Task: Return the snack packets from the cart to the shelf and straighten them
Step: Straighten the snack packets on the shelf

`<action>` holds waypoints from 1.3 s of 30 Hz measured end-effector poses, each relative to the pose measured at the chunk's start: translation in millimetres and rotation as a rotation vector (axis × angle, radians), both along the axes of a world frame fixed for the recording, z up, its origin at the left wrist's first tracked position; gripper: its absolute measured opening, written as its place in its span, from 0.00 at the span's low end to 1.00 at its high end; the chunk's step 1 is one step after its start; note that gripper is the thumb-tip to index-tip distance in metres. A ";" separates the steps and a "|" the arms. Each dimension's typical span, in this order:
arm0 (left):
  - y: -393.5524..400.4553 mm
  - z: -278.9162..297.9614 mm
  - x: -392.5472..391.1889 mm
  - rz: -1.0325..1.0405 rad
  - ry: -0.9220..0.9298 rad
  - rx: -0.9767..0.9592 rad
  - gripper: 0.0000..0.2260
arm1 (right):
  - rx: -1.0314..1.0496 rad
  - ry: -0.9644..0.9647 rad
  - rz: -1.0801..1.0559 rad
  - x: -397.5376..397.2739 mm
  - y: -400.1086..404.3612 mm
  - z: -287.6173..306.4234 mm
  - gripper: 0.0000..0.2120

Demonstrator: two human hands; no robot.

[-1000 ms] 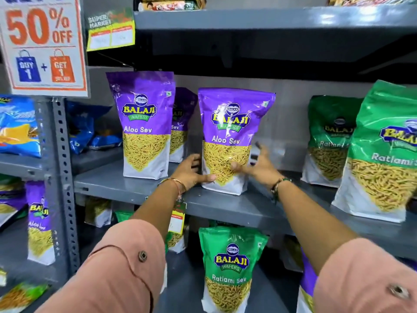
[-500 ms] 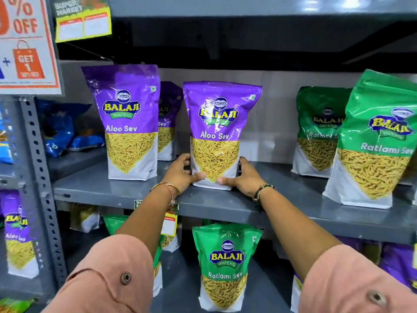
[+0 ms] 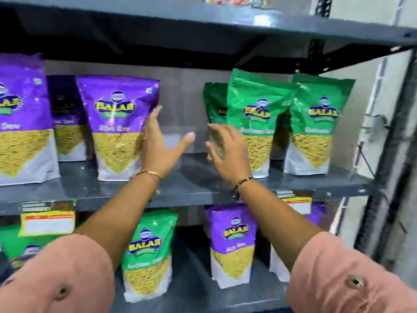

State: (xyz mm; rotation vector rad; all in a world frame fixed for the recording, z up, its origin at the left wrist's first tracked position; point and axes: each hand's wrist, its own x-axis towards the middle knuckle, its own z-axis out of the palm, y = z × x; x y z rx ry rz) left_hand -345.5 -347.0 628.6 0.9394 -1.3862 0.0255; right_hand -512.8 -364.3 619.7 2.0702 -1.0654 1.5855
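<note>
Both hands up at the middle shelf (image 3: 180, 188), fingers spread, gripping nothing. Left hand (image 3: 158, 145) flat against the right edge of a purple packet (image 3: 117, 125), right hand (image 3: 228, 150) just in front of the green packets (image 3: 259, 118). All upright, bit blurry.

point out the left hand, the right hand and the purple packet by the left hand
left hand (image 3: 161, 150), head view, on the palm
right hand (image 3: 228, 154), head view, back of hand
purple packet (image 3: 117, 123), head view, front face
</note>
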 end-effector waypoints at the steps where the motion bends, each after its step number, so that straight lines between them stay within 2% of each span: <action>1: -3.9 1.5 -29.5 -0.032 0.024 0.023 0.44 | -0.045 -0.053 -0.045 -28.2 -1.3 2.1 0.20; 4: -18.3 -1.4 -102.7 -0.054 0.057 0.174 0.55 | -0.025 -0.310 -0.231 -110.7 -16.5 6.2 0.30; 7: -36.8 -11.6 -154.4 -0.020 0.103 0.392 0.63 | 0.245 -0.513 -0.363 -181.4 -39.3 2.9 0.51; 9: -45.5 -25.5 -172.7 0.030 0.105 0.484 0.66 | 0.424 -0.511 -0.389 -209.1 -51.7 -8.0 0.63; 12: -52.1 -44.5 -180.0 0.121 0.105 0.539 0.65 | 0.568 -0.459 -0.273 -229.1 -66.2 -29.2 0.69; 14: -52.4 -50.1 -178.0 0.175 0.086 0.545 0.62 | 0.582 -0.427 -0.218 -231.7 -71.6 -40.8 0.68; 21: -51.7 -49.4 -171.7 0.247 0.055 0.552 0.59 | 0.596 -0.443 -0.244 -228.8 -77.4 -44.1 0.64; 33: -51.1 -46.5 -159.6 0.326 0.002 0.589 0.59 | 0.636 -0.445 -0.354 -221.6 -68.3 -38.9 0.63; 35: -52.1 -46.4 -161.9 0.334 0.020 0.585 0.62 | 0.503 -0.469 -0.467 -215.8 -62.7 -36.0 0.57; 36: -52.7 -46.1 -162.6 0.332 0.027 0.587 0.64 | 0.368 -0.468 -0.493 -210.7 -59.5 -32.6 0.50; 38: -54.1 -46.5 -161.6 0.326 0.030 0.594 0.64 | 0.094 -0.452 -0.365 -190.6 -52.8 -18.8 0.32; 39: -54.5 -47.1 -160.7 0.326 0.024 0.598 0.63 | 0.045 -0.453 -0.240 -176.7 -48.9 -7.7 0.24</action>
